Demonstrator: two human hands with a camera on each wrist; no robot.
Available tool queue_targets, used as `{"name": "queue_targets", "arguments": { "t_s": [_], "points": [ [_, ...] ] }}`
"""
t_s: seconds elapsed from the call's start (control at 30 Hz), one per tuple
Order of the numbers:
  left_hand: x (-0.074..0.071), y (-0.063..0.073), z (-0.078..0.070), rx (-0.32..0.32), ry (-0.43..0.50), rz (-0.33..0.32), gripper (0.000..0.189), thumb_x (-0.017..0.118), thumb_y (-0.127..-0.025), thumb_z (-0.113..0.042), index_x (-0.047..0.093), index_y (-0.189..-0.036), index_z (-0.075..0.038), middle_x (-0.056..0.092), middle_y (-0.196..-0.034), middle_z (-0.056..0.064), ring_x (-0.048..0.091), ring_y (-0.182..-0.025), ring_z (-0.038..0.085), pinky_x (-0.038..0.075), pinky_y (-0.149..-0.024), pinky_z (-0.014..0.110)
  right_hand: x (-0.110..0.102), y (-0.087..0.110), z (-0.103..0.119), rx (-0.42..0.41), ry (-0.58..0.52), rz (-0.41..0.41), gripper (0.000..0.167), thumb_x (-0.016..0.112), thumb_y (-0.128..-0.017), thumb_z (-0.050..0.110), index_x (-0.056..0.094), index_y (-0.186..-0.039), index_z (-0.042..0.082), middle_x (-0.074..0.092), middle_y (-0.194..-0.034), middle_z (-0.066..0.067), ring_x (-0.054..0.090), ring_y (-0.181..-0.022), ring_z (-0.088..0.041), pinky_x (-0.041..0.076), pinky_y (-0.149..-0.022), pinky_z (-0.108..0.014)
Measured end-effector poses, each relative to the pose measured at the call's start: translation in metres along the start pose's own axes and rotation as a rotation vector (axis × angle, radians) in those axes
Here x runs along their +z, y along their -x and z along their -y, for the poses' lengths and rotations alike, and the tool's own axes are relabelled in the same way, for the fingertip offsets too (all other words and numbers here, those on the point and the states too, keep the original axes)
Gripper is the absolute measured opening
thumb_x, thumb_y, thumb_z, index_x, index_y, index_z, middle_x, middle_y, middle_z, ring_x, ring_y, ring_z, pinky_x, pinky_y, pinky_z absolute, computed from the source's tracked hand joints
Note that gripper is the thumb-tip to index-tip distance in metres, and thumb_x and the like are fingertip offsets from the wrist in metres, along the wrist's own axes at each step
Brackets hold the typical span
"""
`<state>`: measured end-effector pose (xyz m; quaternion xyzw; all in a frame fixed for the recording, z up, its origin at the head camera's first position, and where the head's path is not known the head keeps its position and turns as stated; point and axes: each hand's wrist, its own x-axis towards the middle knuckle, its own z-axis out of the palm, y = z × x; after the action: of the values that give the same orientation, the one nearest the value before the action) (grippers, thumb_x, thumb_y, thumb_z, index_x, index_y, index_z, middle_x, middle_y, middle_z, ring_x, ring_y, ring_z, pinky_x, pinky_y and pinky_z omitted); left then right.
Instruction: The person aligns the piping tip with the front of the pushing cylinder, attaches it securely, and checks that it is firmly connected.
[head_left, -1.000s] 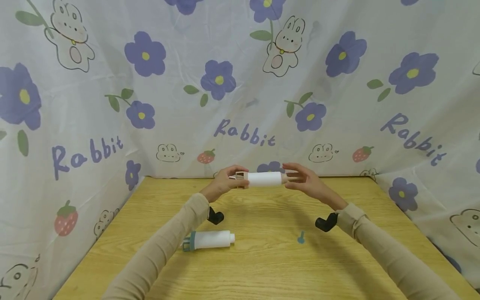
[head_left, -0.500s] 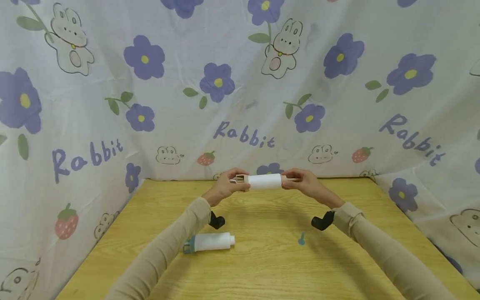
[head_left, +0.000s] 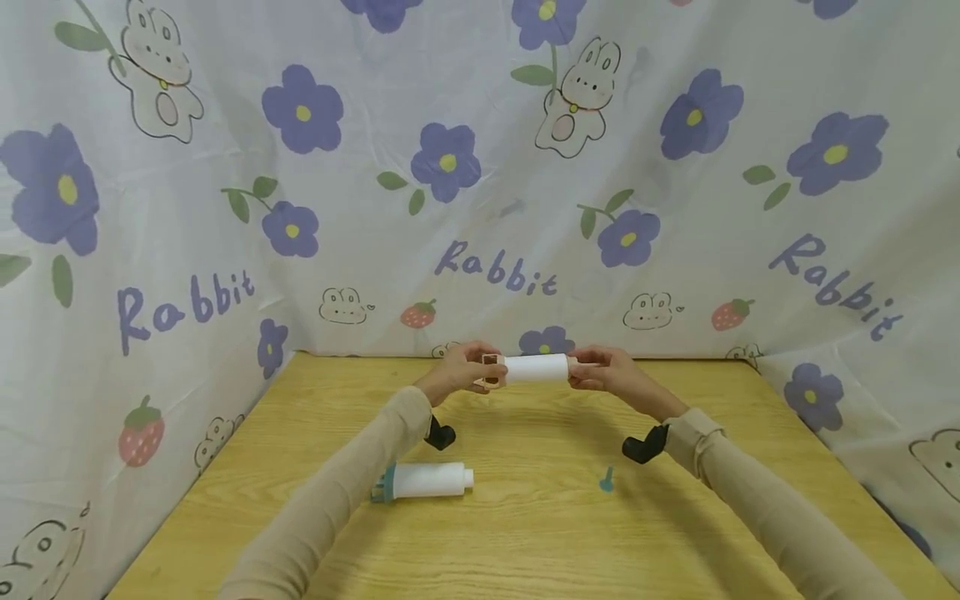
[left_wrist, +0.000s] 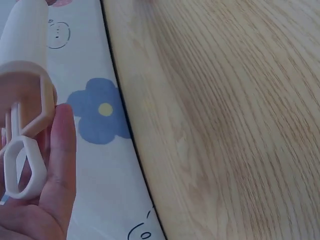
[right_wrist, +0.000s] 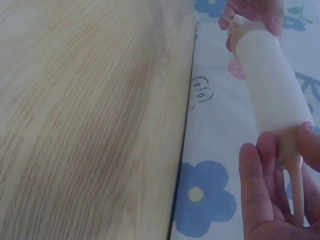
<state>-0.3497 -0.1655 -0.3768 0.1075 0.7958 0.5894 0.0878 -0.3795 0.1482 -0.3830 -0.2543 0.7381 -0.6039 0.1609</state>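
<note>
Above the back of the table, both hands hold a syringe-like tool with a white barrel (head_left: 536, 367), lying nearly level. My left hand (head_left: 453, 371) grips the peach open frame (left_wrist: 46, 107) at its left end, where a white ring handle (left_wrist: 36, 172) shows between thumb and palm. At the other end, my right hand (head_left: 617, 373) pinches the peach end cap (right_wrist: 288, 141) with thumb and fingertips. A thin peach stem (right_wrist: 296, 190) runs from that cap toward the right palm. Some fingers are hidden behind the tool.
On the wooden table (head_left: 525, 542), a similar white tool (head_left: 429, 480) with a teal frame lies near the left forearm. A small teal stemmed piece (head_left: 607, 480) lies on the right. Black wrist mounts (head_left: 645, 445) hang under both sleeves. A rabbit-print cloth (head_left: 480, 208) closes the back.
The right fingers, spread around the peach end a second ago, have closed on it. The peach frame in the left hand has turned, so its opening faces the head camera more.
</note>
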Motion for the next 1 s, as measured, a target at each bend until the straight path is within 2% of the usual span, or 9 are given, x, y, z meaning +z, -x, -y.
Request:
{"name": "queue_targets", "arguments": {
  "t_s": [0.2,0.3,0.43,0.57,0.63,0.73,0.87,1.0],
  "points": [
    [0.003,-0.013,0.009,-0.07,0.003,-0.057,0.049,0.076,-0.09,-0.025,0.057,-0.13,-0.005,0.062,-0.125,0.017,0.068,-0.102,0.028,0.06,-0.086,0.044,-0.001,-0.008,-0.011,0.084,-0.04,0.06,0.045,0.057,-0.102,0.014,0.044,-0.139,-0.01,0.063,-0.116,-0.011,0.068,-0.101,-0.017,0.051,-0.104,-0.046],
    [0.005,-0.019,0.012,-0.113,0.003,-0.061,0.049,0.075,-0.09,-0.024,0.057,-0.13,-0.002,0.06,-0.131,0.019,0.067,-0.107,0.033,0.059,-0.089,0.046,0.0,-0.011,-0.017,0.136,-0.074,0.043,0.044,0.053,-0.104,0.015,0.045,-0.139,-0.01,0.065,-0.111,-0.008,0.067,-0.102,-0.019,0.046,-0.108,-0.05],
    [0.007,-0.026,0.016,-0.167,-0.012,-0.055,0.048,0.075,-0.09,-0.022,0.057,-0.13,-0.002,0.056,-0.137,0.019,0.063,-0.114,0.037,0.057,-0.092,0.05,0.001,-0.015,-0.025,0.201,-0.091,0.026,0.039,0.05,-0.105,0.017,0.049,-0.136,-0.008,0.065,-0.115,-0.014,0.067,-0.103,-0.021,0.04,-0.113,-0.055],
    [0.008,-0.036,0.026,-0.198,-0.007,-0.051,0.049,0.076,-0.089,-0.021,0.057,-0.13,0.0,0.053,-0.142,0.017,0.056,-0.125,0.041,0.057,-0.092,0.048,0.0,-0.02,-0.031,0.237,-0.083,0.027,0.037,0.05,-0.105,0.017,0.052,-0.133,-0.006,0.062,-0.12,-0.021,0.066,-0.108,-0.027,0.046,-0.109,-0.051],
    [0.008,-0.042,0.033,-0.206,-0.005,-0.055,0.05,0.077,-0.089,-0.021,0.058,-0.13,-0.001,0.053,-0.143,0.015,0.054,-0.127,0.041,0.059,-0.09,0.046,0.0,-0.022,-0.033,0.255,-0.087,0.025,0.04,0.05,-0.105,0.017,0.05,-0.136,-0.007,0.059,-0.124,-0.023,0.064,-0.114,-0.032,0.048,-0.107,-0.048],
    [0.009,-0.049,0.044,-0.207,-0.002,-0.065,0.049,0.076,-0.089,-0.019,0.058,-0.13,0.0,0.056,-0.139,0.016,0.059,-0.115,0.034,0.06,-0.084,0.042,0.0,-0.026,-0.037,0.266,-0.08,0.028,0.046,0.047,-0.106,0.019,0.043,-0.142,-0.01,0.053,-0.133,-0.029,0.06,-0.12,-0.037,0.049,-0.105,-0.047],
    [0.013,-0.052,0.051,-0.21,-0.029,-0.079,0.042,0.076,-0.089,-0.015,0.059,-0.124,0.002,0.06,-0.13,0.016,0.06,-0.091,0.02,0.059,-0.073,0.038,0.001,-0.031,-0.042,0.288,-0.098,0.016,0.048,0.044,-0.108,0.018,0.037,-0.144,-0.013,0.045,-0.14,-0.032,0.062,-0.115,-0.032,0.046,-0.109,-0.048],
    [0.02,-0.05,0.046,-0.213,-0.093,-0.086,0.04,0.073,-0.092,-0.019,0.059,-0.125,-0.001,0.058,-0.134,0.015,0.06,-0.093,0.017,0.058,-0.076,0.04,-0.001,-0.035,-0.044,0.294,-0.127,-0.004,0.047,0.045,-0.107,0.016,0.035,-0.141,-0.015,0.044,-0.138,-0.027,0.062,-0.107,-0.021,0.044,-0.111,-0.049]
  ]
}}
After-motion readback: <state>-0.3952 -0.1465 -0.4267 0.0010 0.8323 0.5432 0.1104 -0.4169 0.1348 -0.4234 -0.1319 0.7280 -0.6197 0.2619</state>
